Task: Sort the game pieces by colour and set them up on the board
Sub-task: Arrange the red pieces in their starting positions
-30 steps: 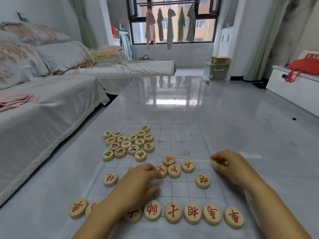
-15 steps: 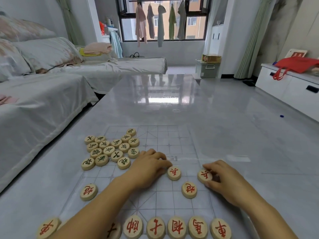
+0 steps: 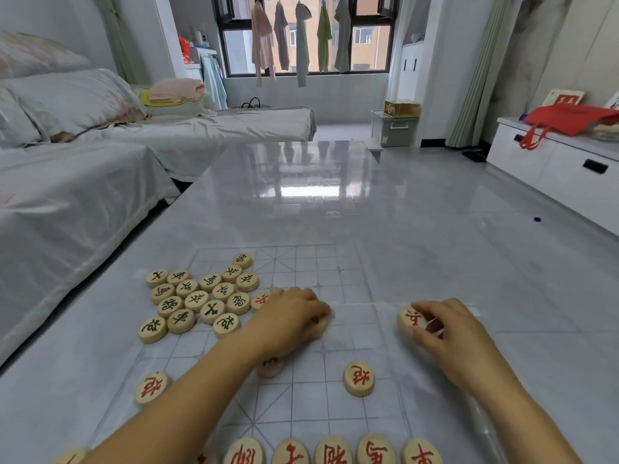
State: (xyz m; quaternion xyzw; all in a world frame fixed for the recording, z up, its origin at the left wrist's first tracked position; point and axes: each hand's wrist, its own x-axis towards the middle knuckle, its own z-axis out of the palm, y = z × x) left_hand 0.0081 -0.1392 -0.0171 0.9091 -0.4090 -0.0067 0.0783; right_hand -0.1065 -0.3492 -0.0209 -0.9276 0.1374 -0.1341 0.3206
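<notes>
Game pieces lie in two colour groups on the clear board, which lies flat on the grey table. Sixteen green pieces sit packed close together at the far left, some on the board and some just off it. Along the near edge you see five red pieces in a row, and more are cut off beside your left arm. Two more red ones lie alone, and your left arm hides part of a third. A bed with a white cover stands to the left of the table.

Your left hand is on the board, just beside the green group. Its fingers bend down over a blurry piece, too blurry to tell if they grip it. Your right hand pinches one red piece at the right edge of the board.
</notes>
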